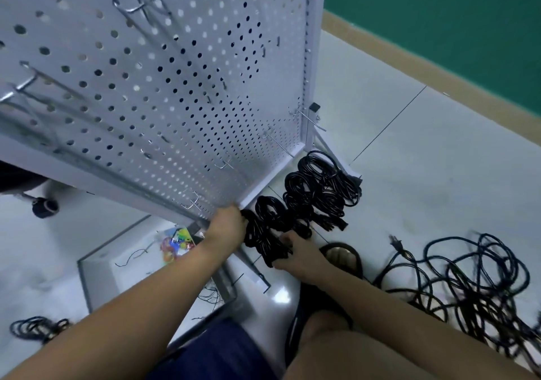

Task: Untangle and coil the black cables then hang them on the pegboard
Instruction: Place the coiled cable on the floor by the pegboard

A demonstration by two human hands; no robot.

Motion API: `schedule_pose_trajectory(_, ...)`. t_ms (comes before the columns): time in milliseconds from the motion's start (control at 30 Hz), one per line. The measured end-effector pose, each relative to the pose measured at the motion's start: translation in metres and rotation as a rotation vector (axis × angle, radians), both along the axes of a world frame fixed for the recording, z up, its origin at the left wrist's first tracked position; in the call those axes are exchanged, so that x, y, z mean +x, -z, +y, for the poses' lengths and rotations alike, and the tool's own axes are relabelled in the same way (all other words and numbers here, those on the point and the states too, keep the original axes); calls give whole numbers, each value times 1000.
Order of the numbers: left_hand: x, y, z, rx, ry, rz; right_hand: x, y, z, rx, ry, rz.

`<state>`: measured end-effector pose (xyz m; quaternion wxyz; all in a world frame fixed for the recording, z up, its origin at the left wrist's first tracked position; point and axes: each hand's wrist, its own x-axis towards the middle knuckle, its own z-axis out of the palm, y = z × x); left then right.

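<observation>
Below the pegboard point(175, 87), both hands point(228, 224) point(298, 255) grip a coiled black cable point(260, 240)

Walled off across the upper left by the white pegboard point(175, 87), with metal hooks point(191, 201) jutting out low down. Crowded at centre by coiled cables point(322, 186) along the pegboard's foot. Cluttered at lower right by a loose cable tangle point(483, 286). Open over bare floor point(424, 160) at mid-right, between coils and tangle. Hemmed in at lower left by a grey tray point(96, 277).

Two hands point(228, 224) point(301, 258), one pegboard point(187, 92), one tangled cable heap point(483, 286), one box point(96, 280), at least four coiled bundles point(298, 192)
</observation>
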<state>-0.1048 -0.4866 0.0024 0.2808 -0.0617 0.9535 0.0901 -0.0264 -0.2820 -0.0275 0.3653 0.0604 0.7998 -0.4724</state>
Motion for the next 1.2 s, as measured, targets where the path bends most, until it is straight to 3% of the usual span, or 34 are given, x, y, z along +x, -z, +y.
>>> schedule_pose_trajectory(300,-13,-3,27,13,94,60,14,-24,50,38,89,134)
schedule_pose_trajectory(567,-4,-27,168,286,437,73,55,-52,199,184,364,191)
schedule_pose_trajectory(867,62,-20,308,483,726,-104,135,-63,320,350,457,156)
schedule_pose_trajectory(1067,109,6,337,555,912,-293,197,-38,339,473,386,84)
schedule_pose_trajectory(1200,124,24,337,492,1191,-349,240,-21,344,518,374,138)
